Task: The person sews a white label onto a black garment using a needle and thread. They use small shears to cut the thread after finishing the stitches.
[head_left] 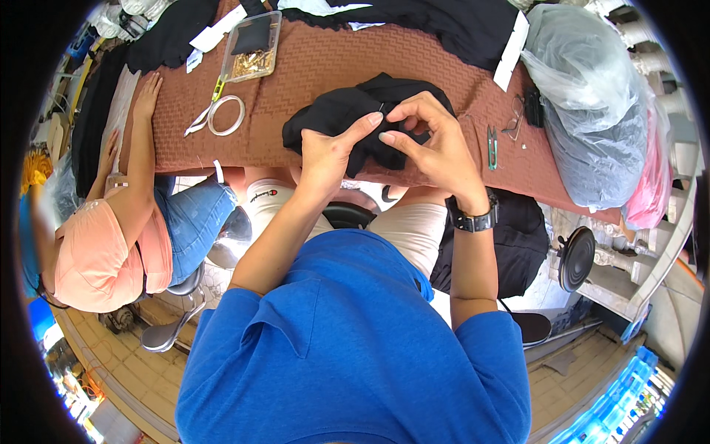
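1. In the centre of the frame, a bunched black cloth [325, 111] lies on the brown textured tablecloth [296, 70], close to the table's near edge.
2. The left hand [323, 157] grips this cloth from its lower left side: the thumb presses on top, its tip near the middle of the bundle, while the other fingers are mostly hidden.
3. The right hand [441, 152] is over the cloth's right side, thumb and forefinger curved toward each other with a small gap between their tips. Whether they hold something thin, I cannot tell. A black wristwatch [475, 220] is on this wrist.
4. Right of the hands lie small green thread snips [492, 148]; beyond them, at the upper right, stands a large translucent plastic bag [584, 96] with dark contents.
5. At the upper left, a clear plastic box [271, 46] holds small gold-coloured pieces. Just below it are a yellow-handled tool [218, 89] and a white ring [241, 115].
6. On the left of the frame, a co-worker in a peach top [100, 255] rests one hand [149, 95] flat near the table's edge.
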Demonstrator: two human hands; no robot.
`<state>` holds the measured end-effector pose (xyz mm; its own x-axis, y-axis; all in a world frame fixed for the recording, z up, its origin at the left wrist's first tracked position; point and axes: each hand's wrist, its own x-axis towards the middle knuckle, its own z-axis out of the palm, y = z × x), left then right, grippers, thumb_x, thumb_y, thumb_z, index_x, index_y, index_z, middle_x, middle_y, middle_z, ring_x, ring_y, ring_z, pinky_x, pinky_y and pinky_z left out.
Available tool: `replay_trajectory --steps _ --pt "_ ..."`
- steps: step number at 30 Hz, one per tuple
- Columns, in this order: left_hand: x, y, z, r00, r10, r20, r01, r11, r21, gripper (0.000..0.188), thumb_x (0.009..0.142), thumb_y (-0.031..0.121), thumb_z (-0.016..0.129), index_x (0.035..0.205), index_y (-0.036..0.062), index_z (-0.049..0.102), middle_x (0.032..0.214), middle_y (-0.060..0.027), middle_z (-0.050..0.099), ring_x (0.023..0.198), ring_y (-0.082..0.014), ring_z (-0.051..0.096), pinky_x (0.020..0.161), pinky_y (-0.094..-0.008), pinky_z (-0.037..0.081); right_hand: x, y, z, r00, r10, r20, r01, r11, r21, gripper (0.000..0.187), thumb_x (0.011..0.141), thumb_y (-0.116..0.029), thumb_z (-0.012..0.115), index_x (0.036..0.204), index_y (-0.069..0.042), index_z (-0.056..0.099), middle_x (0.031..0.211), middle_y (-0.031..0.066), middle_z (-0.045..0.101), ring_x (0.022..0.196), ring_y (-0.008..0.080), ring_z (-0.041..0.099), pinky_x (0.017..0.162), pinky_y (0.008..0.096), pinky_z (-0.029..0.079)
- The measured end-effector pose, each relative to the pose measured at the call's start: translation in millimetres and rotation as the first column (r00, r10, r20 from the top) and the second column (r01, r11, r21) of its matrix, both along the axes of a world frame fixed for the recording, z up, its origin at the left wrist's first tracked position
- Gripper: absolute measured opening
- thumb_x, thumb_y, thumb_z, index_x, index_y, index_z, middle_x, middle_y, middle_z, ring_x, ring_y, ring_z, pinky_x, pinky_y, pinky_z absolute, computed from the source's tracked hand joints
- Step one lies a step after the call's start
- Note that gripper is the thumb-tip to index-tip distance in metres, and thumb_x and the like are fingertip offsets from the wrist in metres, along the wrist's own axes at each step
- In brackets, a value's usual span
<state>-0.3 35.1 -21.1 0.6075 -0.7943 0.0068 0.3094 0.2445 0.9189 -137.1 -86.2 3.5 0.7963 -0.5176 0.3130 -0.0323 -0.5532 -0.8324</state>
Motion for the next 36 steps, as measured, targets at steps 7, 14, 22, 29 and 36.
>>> replay_trajectory --steps 7,14,22,29,36 --pt "-1 0 -2 1.000 0.009 0.013 -0.009 1.000 0.001 0.020 0.086 -0.001 0.075 0.104 0.0005 0.066 0.098 -0.0037 0.069 0.088 -0.0092 0.064 0.079 -0.0254 0.052 1 -1 -6 0.998 -0.054 0.038 0.032 0.899 0.436 0.016 0.093 -0.015 0.071 0.094 0.000 0.069 0.086 0.0035 0.068 0.082 0.0104 0.063 0.076 0.0261 0.049" --pt "-2 0 -4 0.992 -0.023 0.127 0.022 1.000 0.007 0.016 0.085 -0.001 0.076 0.099 0.0010 0.068 0.095 -0.0030 0.069 0.086 -0.0099 0.064 0.078 -0.0258 0.052 12 -13 -4 0.995 -0.097 0.000 0.092 0.944 0.317 0.016 0.092 -0.015 0.072 0.091 0.001 0.070 0.083 0.0039 0.067 0.076 0.0097 0.061 0.069 0.0263 0.048" --pt "0 -2 -7 0.979 0.039 0.200 -0.052 0.997 0.056 0.011 0.089 0.003 0.074 0.098 0.0009 0.069 0.094 -0.0035 0.069 0.084 -0.0096 0.064 0.076 -0.0252 0.052 20 11 20 0.990 -0.110 0.088 0.121 0.984 -0.131 0.006 0.086 -0.004 0.071 0.085 0.001 0.067 0.076 0.0114 0.060 0.070 0.0259 0.058 0.063 0.0354 0.046" --pt "-6 -3 -4 0.958 0.100 -0.270 -0.084 0.994 0.072 0.017 0.090 0.015 0.077 0.089 -0.0015 0.073 0.085 -0.0017 0.070 0.072 -0.0062 0.060 0.063 -0.0221 0.048 16 51 -7 0.965 -0.247 0.092 0.256 0.960 -0.113 0.006 0.084 -0.002 0.070 0.087 -0.001 0.065 0.079 0.0116 0.057 0.072 0.0283 0.058 0.062 0.0388 0.046" --pt "-5 2 5 0.987 -0.020 -0.162 0.051 0.980 0.191 0.010 0.091 0.010 0.073 0.098 0.0025 0.071 0.095 -0.0024 0.070 0.083 -0.0090 0.065 0.072 -0.0254 0.052 19 62 -25 0.923 -0.341 0.179 0.376 0.898 -0.228 0.008 0.081 -0.002 0.072 0.085 -0.003 0.065 0.081 0.0099 0.056 0.073 0.0284 0.058 0.063 0.0397 0.045"
